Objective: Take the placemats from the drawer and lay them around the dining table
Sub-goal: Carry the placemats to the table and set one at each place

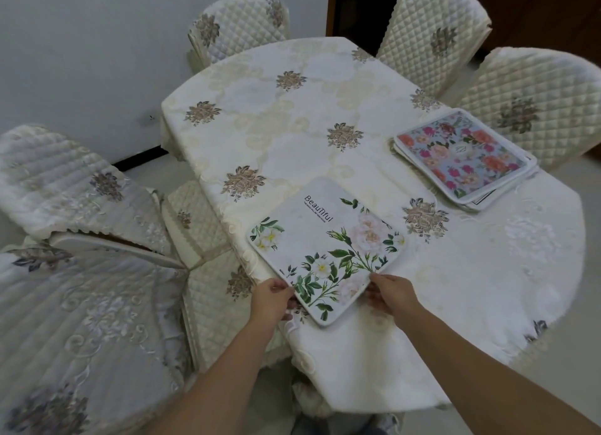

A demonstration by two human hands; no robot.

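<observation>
A white placemat (325,239) printed with green leaves, pale flowers and the word "Beautiful" lies on the near left part of the dining table (292,115). My left hand (271,299) grips its near left edge and my right hand (388,293) grips its near right edge, thumbs on top. A stack of placemats (461,156), the top one pale blue with pink and orange roses, sits on the table's right side. The table wears a cream cloth with brown flower motifs.
Quilted cream chairs ring the table: one at far left (240,28), two at far right (432,34) (533,106), one at near left (81,239). A white wall stands on the left and a dark doorway at the back.
</observation>
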